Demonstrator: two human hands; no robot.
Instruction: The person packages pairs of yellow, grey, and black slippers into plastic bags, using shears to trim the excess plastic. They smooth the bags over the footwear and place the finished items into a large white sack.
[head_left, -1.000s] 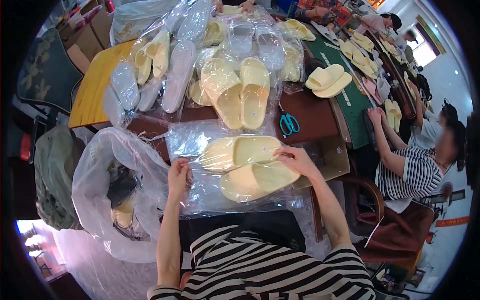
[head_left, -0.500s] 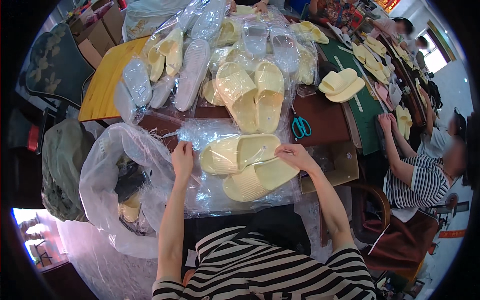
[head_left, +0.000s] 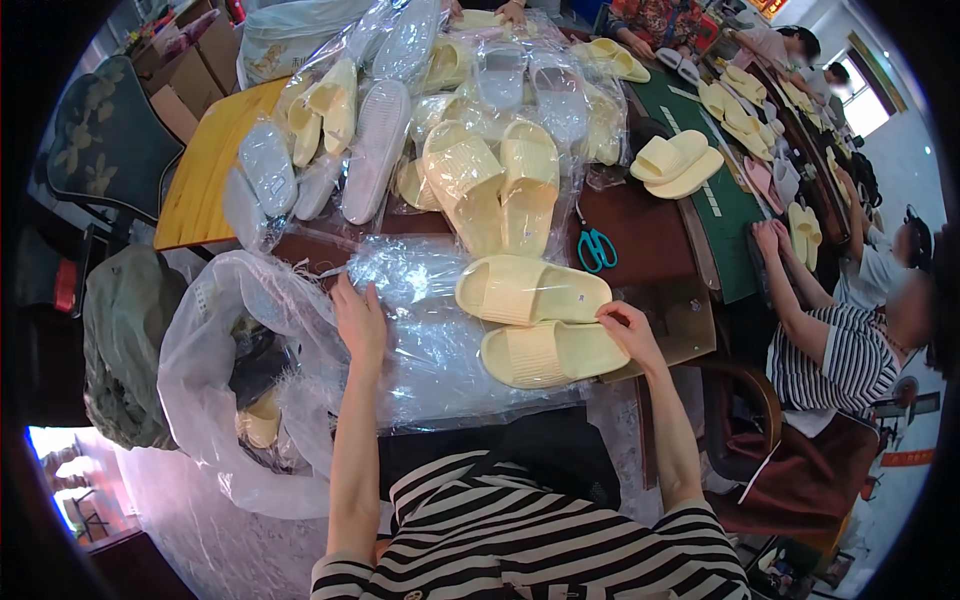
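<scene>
A pair of pale yellow slippers lies side by side in front of me, an upper slipper [head_left: 535, 291] and a lower slipper [head_left: 556, 353], toes to the left. My right hand [head_left: 636, 338] pinches them where their heel ends meet. Beneath them is a stack of clear plastic bags [head_left: 425, 355], flat and shiny. My left hand [head_left: 358, 318] is at the far left corner of the stack, fingers apart and touching the film's edge; the fingertips are partly hard to make out. Just beyond lies another yellow pair [head_left: 528, 200] in clear wrapping.
Turquoise scissors [head_left: 597, 250] lie on the brown table right of the wrapped pairs. Bagged white slippers [head_left: 377, 150] are heaped beyond. A large white sack [head_left: 225, 400] stands at my left. An open cardboard box [head_left: 690, 320] is at the right, with co-workers farther off.
The slipper pair has moved right across the bag stack, the slippers now lying more parallel. My right hand moved right and slightly down with them. My left hand's pinch has loosened at the bag edge.
</scene>
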